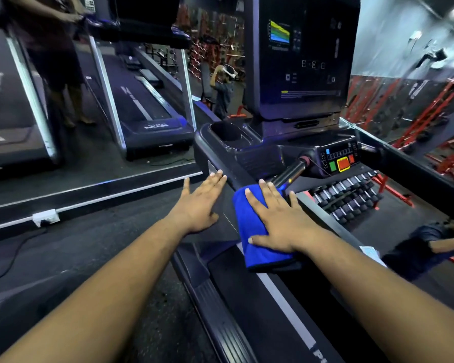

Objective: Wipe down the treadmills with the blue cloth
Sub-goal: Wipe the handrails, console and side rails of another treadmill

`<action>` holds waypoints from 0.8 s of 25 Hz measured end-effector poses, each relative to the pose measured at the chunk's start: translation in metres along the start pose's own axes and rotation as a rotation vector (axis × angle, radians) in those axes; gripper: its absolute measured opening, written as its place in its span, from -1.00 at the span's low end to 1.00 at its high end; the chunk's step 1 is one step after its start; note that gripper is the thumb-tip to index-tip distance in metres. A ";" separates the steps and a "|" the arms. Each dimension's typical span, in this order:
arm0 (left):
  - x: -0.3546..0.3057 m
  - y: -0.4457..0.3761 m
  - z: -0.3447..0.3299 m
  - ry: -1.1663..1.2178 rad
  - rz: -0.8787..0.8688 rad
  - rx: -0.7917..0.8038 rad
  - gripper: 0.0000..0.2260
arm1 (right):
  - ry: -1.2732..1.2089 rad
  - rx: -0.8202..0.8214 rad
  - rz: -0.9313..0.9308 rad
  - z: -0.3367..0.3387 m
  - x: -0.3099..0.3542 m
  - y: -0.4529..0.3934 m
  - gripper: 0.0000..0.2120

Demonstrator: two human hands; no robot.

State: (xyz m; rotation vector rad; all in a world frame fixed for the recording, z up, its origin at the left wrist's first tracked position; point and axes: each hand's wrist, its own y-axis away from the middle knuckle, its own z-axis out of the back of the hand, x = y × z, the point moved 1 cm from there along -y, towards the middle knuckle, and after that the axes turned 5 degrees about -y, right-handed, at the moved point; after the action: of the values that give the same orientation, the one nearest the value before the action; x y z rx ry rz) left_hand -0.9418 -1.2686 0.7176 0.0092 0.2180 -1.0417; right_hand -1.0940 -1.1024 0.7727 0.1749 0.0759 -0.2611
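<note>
Right hand (278, 218) lies flat, fingers straight & spread, pressing the blue cloth (254, 231) onto the treadmill's left side rail (222, 179); no pinch, just palm weight. Cloth is folded, soft nap, long axis running along the rail toward the console (299, 61). Left hand (199, 200) is flat & empty just beside it, fingertips on the rail's hard dark plastic. Unwiped rail lies ahead, so right hand's nearer. Handlebar (294, 171) ahead: glossy, round.
</note>
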 end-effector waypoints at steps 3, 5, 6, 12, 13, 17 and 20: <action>0.015 -0.017 0.003 -0.027 0.044 0.005 -0.13 | -0.035 -0.082 -0.047 0.003 0.006 -0.029 -0.04; 0.020 -0.029 0.003 -0.049 0.074 0.024 -0.16 | -0.128 -0.050 -0.075 0.015 0.015 -0.072 -0.05; 0.024 -0.038 0.005 -0.072 0.093 0.028 -0.19 | -0.177 -0.023 -0.078 0.023 0.018 -0.093 -0.05; 0.055 -0.076 0.027 -0.066 0.151 -0.024 -0.45 | -0.208 -0.006 0.048 0.031 0.006 -0.128 -0.11; 0.060 -0.078 0.027 -0.076 0.132 -0.027 -0.46 | -0.197 -0.015 0.074 0.031 0.001 -0.125 -0.16; 0.088 -0.108 0.036 -0.087 0.099 -0.036 -0.45 | -0.102 -0.108 0.080 0.043 -0.003 -0.157 -0.32; 0.115 -0.147 0.048 -0.030 0.124 -0.020 -0.39 | -0.011 -0.188 -0.149 0.061 -0.004 -0.216 -0.31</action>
State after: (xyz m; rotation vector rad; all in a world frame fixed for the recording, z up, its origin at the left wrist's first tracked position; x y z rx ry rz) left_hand -1.0036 -1.4465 0.7580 -0.0107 0.1975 -0.9158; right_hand -1.1519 -1.3179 0.7985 -0.0191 0.1018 -0.4013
